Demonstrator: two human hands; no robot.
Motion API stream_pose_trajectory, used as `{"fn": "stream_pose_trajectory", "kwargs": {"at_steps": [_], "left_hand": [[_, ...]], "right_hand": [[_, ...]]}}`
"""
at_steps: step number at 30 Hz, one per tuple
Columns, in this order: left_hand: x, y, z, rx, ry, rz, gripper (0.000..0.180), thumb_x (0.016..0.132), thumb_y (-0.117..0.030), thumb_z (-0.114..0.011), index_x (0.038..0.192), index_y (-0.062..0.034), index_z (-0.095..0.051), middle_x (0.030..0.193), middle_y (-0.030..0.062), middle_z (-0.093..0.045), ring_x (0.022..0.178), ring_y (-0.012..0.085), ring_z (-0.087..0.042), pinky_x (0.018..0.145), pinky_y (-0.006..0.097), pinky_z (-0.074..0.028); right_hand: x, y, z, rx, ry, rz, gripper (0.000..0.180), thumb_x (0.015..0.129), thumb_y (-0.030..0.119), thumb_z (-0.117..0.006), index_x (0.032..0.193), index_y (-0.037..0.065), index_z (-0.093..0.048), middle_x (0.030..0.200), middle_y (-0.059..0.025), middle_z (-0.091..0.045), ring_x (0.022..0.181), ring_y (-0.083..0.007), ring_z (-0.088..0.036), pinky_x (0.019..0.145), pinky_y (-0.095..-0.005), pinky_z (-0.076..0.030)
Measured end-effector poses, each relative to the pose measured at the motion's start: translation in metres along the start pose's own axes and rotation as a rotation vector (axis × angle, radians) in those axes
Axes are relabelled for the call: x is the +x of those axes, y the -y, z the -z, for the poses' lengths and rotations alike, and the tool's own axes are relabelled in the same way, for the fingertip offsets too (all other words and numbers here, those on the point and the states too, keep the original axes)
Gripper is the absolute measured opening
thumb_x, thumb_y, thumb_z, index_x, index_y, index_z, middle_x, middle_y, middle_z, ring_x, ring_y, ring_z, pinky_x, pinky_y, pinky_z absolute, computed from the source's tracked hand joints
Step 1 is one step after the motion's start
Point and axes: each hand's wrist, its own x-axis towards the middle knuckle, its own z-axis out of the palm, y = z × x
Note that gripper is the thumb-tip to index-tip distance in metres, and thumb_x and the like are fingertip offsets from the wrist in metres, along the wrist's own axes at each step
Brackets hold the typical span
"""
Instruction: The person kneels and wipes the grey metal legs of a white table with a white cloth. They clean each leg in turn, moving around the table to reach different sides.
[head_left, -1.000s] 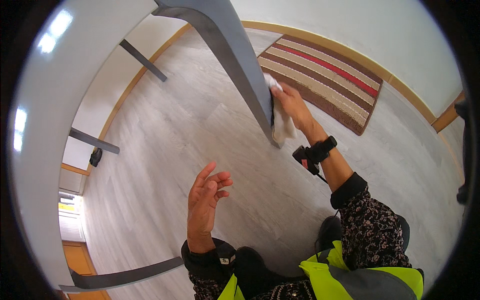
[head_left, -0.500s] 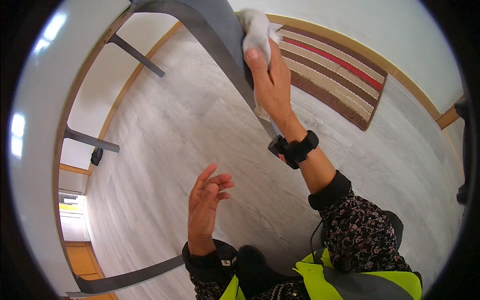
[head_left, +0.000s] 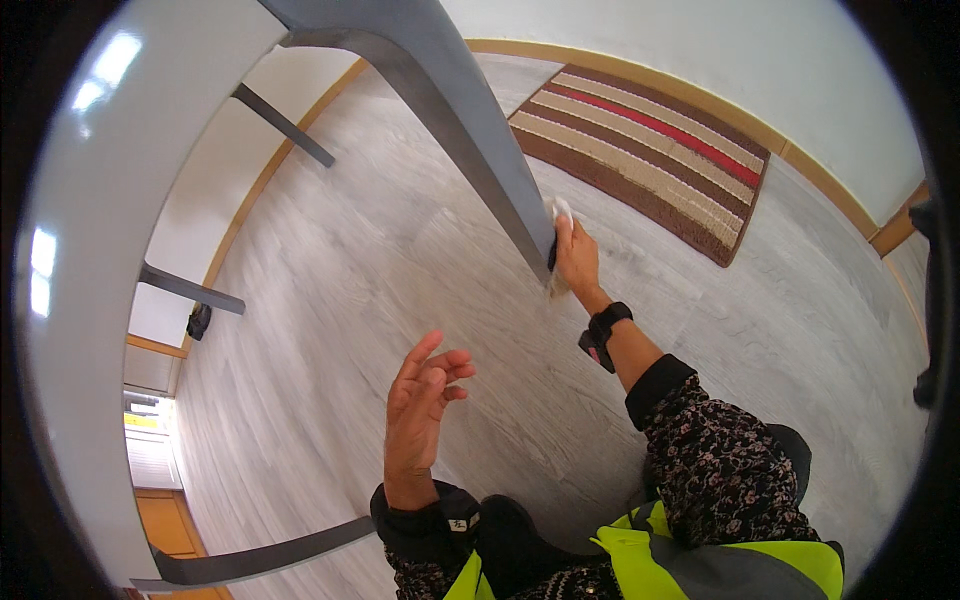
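My right hand [head_left: 577, 258] grips a whitish cloth [head_left: 561, 210], mostly hidden behind the fingers. It presses the cloth against the lower end of a grey table leg [head_left: 470, 130], close to the floor. A black strap with a small device circles that wrist. My left hand [head_left: 418, 405] hangs in the air over the floor, fingers apart and slightly curled, with nothing in it. The glossy white tabletop [head_left: 90, 300] curves along the left side, and the leg slants down from its far corner.
A brown, beige and red striped mat [head_left: 650, 150] lies by the far wall. Other grey legs [head_left: 195, 290] stand under the table at left, with a small black object [head_left: 199, 322] near one. Another leg [head_left: 270, 548] runs along the lower left. Pale wood-look flooring [head_left: 330, 330] lies between.
My right hand has slid the cloth down the table leg, from its upper part to its lower end. The left hand has hardly moved.
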Motion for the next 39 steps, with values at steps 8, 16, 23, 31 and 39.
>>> {"fn": "stream_pose_trajectory", "kwargs": {"at_steps": [8,16,23,31,39], "left_hand": [[-0.007,-0.008,-0.001,-0.031,0.012,-0.007,0.048,0.086,-0.024,-0.052,0.127,-0.0020,-0.038,0.106,0.0119,-0.058,0.093,0.0180,-0.057,0.074,0.027,-0.046],[-0.010,-0.011,0.000,-0.010,0.001,-0.015,0.047,0.087,-0.023,-0.051,0.127,-0.0019,-0.038,0.106,0.0118,-0.058,0.094,0.0184,-0.057,0.075,0.027,-0.046],[-0.013,-0.012,0.008,-0.034,0.036,-0.025,0.044,0.088,-0.020,-0.048,0.126,-0.0015,-0.038,0.108,0.0148,-0.056,0.095,0.0213,-0.057,0.074,0.028,-0.047],[-0.008,-0.010,0.005,-0.025,0.043,0.011,0.045,0.087,-0.024,-0.051,0.126,-0.0047,-0.039,0.107,0.0104,-0.057,0.095,0.0181,-0.055,0.077,0.028,-0.043],[-0.004,-0.007,0.002,-0.040,0.046,-0.009,0.045,0.087,-0.024,-0.052,0.126,-0.0044,-0.039,0.107,0.0106,-0.057,0.094,0.0177,-0.056,0.076,0.027,-0.044]], "right_hand": [[0.023,0.032,0.021,0.025,0.157,-0.024,0.052,0.082,0.042,-0.039,0.086,-0.007,-0.057,0.075,-0.0202,-0.059,0.069,-0.0262,-0.055,0.066,-0.0345,-0.041],[0.011,0.174,0.060,0.394,0.050,0.301,0.044,0.084,0.035,-0.044,0.087,-0.007,-0.055,0.073,-0.0209,-0.057,0.067,-0.0271,-0.052,0.065,-0.0349,-0.040],[0.013,0.251,0.069,0.481,-0.031,0.869,0.044,0.081,0.034,-0.054,0.109,0.000,-0.048,0.100,-0.0150,-0.053,0.086,-0.0227,-0.051,0.075,-0.0322,-0.040],[0.022,0.219,0.051,0.211,-0.233,1.035,0.043,0.081,0.040,-0.055,0.103,0.004,-0.045,0.100,-0.0122,-0.047,0.090,-0.0259,-0.045,0.081,-0.0333,-0.036],[0.016,0.173,0.040,0.568,-0.008,0.440,0.047,0.080,0.034,-0.055,0.109,-0.002,-0.045,0.104,-0.0173,-0.051,0.095,-0.0264,-0.049,0.085,-0.0344,-0.037]]}}
